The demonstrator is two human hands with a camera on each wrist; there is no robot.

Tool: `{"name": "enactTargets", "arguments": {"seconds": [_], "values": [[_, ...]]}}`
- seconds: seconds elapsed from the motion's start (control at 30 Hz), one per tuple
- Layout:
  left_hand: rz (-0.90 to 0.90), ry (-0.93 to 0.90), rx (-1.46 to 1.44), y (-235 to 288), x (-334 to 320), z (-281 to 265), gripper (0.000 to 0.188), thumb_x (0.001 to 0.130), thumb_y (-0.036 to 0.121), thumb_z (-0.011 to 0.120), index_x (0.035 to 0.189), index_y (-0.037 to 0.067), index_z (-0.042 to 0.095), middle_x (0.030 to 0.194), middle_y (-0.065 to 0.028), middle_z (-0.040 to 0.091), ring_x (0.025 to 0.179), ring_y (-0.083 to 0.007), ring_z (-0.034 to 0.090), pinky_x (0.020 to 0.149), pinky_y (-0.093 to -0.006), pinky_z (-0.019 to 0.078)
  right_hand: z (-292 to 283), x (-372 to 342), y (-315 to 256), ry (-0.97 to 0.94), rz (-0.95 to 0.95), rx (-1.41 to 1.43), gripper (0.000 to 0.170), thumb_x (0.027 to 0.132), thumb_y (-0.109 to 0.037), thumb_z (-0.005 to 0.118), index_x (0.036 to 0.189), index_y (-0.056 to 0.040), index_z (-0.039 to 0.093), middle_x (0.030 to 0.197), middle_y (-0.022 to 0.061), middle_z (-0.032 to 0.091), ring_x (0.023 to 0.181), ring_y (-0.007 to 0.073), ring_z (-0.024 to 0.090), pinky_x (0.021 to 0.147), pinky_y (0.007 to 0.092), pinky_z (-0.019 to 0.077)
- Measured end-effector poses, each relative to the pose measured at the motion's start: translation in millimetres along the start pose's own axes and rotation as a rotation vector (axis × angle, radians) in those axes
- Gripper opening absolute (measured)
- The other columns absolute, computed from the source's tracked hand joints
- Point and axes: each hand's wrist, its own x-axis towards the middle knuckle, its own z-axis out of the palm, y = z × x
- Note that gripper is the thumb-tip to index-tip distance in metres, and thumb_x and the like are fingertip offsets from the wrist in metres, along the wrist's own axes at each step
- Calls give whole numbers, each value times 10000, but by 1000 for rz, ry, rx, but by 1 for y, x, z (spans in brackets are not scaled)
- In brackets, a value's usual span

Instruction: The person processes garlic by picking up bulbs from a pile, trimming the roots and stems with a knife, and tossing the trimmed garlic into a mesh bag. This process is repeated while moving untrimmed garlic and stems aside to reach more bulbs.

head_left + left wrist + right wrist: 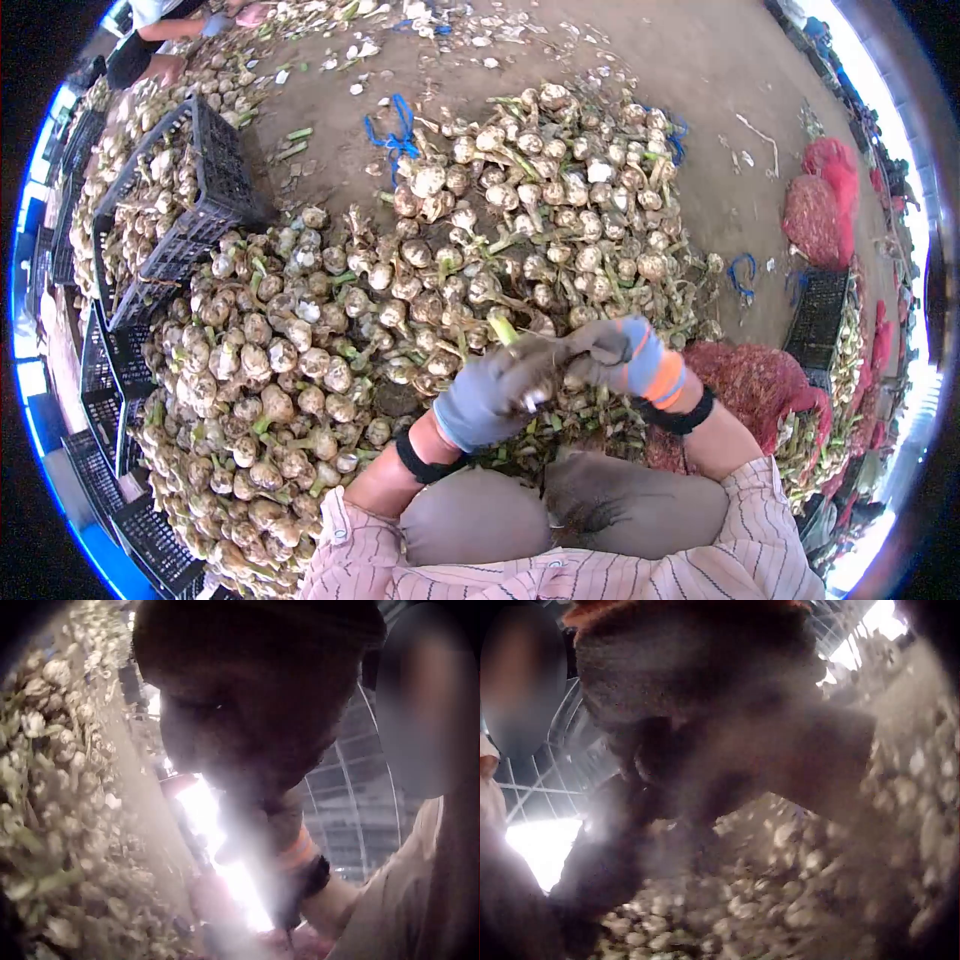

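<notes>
In the head view the gloved left hand (492,396) has its fingers curled round a bulb with a green stem (504,330), just above the near edge of the heap. The gloved right hand (626,356), with an orange band, meets it at the fingertips; its fingers are bent, and what they pinch is hidden. Whitish bulbs (530,268) with cut stems lie heaped beyond both hands. Dark and blurred, the left hand (255,690) fills the upper left wrist view, and the right hand (697,682) the upper right wrist view.
A black crate (222,172) of bulbs stands at the left, near more stacked crates. Red net sacks (745,385) lie to the right. Blue ties (398,130) lie beyond the heap. Another person's arm (172,30) reaches in at the top left.
</notes>
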Motion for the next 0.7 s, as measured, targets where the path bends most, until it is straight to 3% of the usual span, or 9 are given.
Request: {"name": "enactTargets", "arguments": {"seconds": [0.03, 0.1, 0.17, 0.3, 0.4, 0.5, 0.6, 0.67, 0.7], "values": [[42, -49, 146, 5, -3, 0, 520, 720, 201, 678, 1207, 128, 509, 1167, -127, 537, 827, -279, 614, 672, -366, 525, -17, -1, -16, -8, 195, -446, 253, 755, -104, 655, 995, -42, 605, 860, 64, 669, 751, 138, 620, 655, 288, 490], [174, -74, 376, 7, -5, 3, 416, 741, 127, 588, 1153, 169, 547, 1110, -80, 553, 670, -208, 589, 502, -331, 492, -21, 9, -25, -106, 207, -788, 274, 745, -168, 627, 988, -45, 601, 809, 108, 662, 722, 213, 633, 640, 327, 495], [229, -118, 450, 9, -7, 2, 395, 749, 125, 582, 1140, 167, 553, 1103, -72, 556, 670, -207, 595, 470, -314, 482, -17, 16, -22, -217, 105, -1132, 342, 731, -281, 588, 985, -52, 593, 782, 185, 632, 749, 326, 620, 662, 390, 497], [359, -119, 473, -3, -9, 13, 417, 711, 116, 583, 1123, 174, 560, 1117, -64, 541, 682, -202, 599, 437, -277, 473, 2, 32, -35, -398, 198, -1314, 387, 712, -298, 589, 1017, -60, 590, 812, 173, 638, 773, 337, 623, 700, 411, 495], [374, -142, 471, 2, -9, 2, 443, 683, 131, 594, 1121, 191, 569, 1113, -46, 552, 706, -215, 596, 496, -283, 496, -62, 15, 28, -305, 249, -1365, 402, 715, -288, 580, 1041, -52, 588, 875, 173, 643, 830, 326, 621, 746, 402, 489], [334, -194, 585, 10, -11, -30, 452, 695, 136, 595, 1143, 193, 571, 1122, -15, 566, 620, -201, 572, 539, -303, 520, -128, -22, 81, -38, 536, -1431, 394, 738, -296, 564, 1045, -53, 603, 950, 186, 635, 915, 328, 601, 829, 380, 467], [64, -294, 547, -5, -40, -59, 425, 708, 132, 595, 1132, 161, 579, 1107, -40, 581, 656, -211, 595, 569, -307, 525, -130, 3, 93, 82, 536, -1404, 407, 777, -374, 566, 1035, -65, 622, 978, 195, 627, 938, 345, 588, 846, 386, 462], [-47, -117, 627, -13, -72, -95, 400, 704, 63, 602, 1097, 140, 596, 1026, -17, 602, 736, -178, 619, 518, -266, 513, -104, 54, 77, 86, 449, -1300, 396, 792, -380, 558, 1037, -77, 626, 977, 196, 626, 943, 334, 587, 841, 394, 464], [-361, -103, 573, -6, -98, -117, 411, 675, 54, 632, 1082, 85, 589, 1000, -44, 612, 783, -175, 628, 565, -277, 524, -86, 84, 63, 96, 302, -1279, 378, 800, -364, 550, 1047, -88, 625, 1016, 192, 616, 950, 323, 589, 842, 396, 465]]}}
